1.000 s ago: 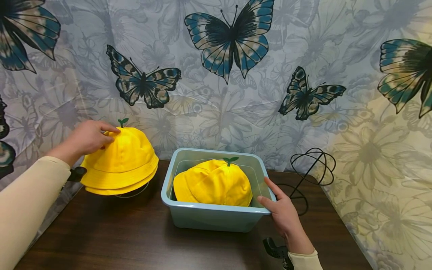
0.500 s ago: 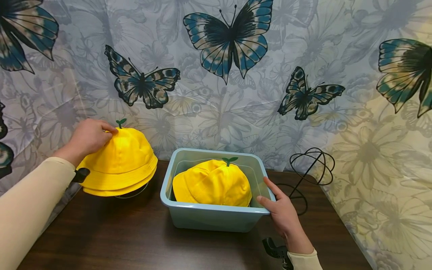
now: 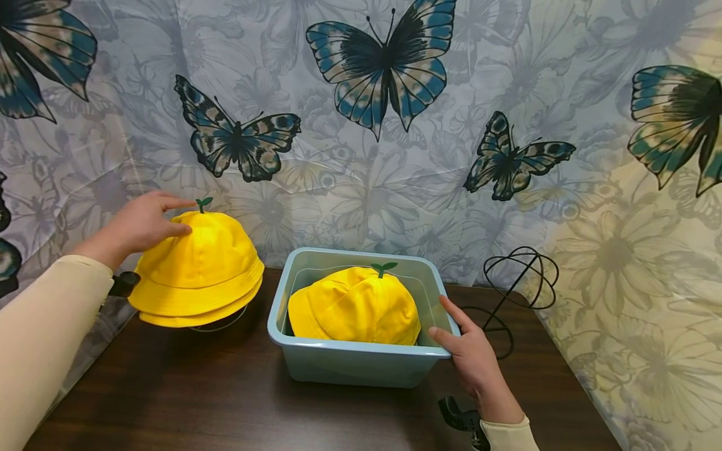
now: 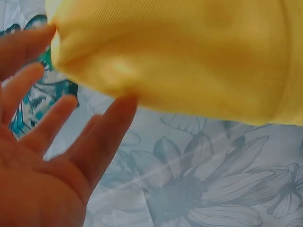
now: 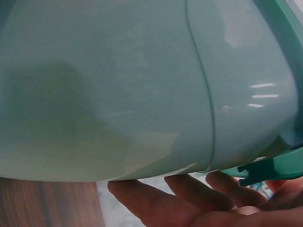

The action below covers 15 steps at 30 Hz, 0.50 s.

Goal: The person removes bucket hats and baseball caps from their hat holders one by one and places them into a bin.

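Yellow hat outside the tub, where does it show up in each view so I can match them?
Head: the yellow hat is left of the tub, the left hand at its crown.
Left wrist: across the top, running off the right edge.
Right wrist: not in it; mostly the tub.
Shared landmark: the left hand, in the head and left wrist views.

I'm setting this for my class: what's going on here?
A person's left hand touches the crown of a yellow hat on the left. Their right hand grips the right end of a blue-green tub. A second yellow hat sits inside the tub. A black wire frame is to the tub's right.
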{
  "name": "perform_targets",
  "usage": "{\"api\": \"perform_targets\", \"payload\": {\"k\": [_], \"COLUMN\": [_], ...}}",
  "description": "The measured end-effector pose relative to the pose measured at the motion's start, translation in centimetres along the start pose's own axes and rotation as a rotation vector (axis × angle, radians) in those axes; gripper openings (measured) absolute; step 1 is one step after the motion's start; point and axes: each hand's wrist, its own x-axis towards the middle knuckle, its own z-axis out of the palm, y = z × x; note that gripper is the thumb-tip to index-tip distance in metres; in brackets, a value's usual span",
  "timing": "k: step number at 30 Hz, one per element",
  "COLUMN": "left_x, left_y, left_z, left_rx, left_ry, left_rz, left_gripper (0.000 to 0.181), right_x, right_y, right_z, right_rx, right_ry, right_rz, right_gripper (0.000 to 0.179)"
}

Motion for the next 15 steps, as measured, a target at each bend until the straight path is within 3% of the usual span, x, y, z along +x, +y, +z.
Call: {"api": "perform_targets", "payload": {"k": [3, 8, 15], "left_x": [0.13, 0.35, 0.52], "left_y": [-0.1, -0.2, -0.16], "left_z": [-0.23, 0.1, 0.66], "left_rx": [-0.016, -0.038, -0.019], "left_ry": [-0.05, -0.088, -0.026], "left_rz": [-0.001, -0.004, 0.003], "left_gripper": [0.063, 0.055, 0.041], "right_x": [0.05, 0.08, 0.0], "right_y": [0.0, 0.03, -0.02], "right_z": [-0.01, -0.05, -0.05], "right_rx": [-0.002, -0.004, -0.011], "right_ry": [0.001, 0.002, 0.002], "right_rz": [0.0, 0.001, 0.003], "right_gripper": [0.07, 0.071, 0.071]}}
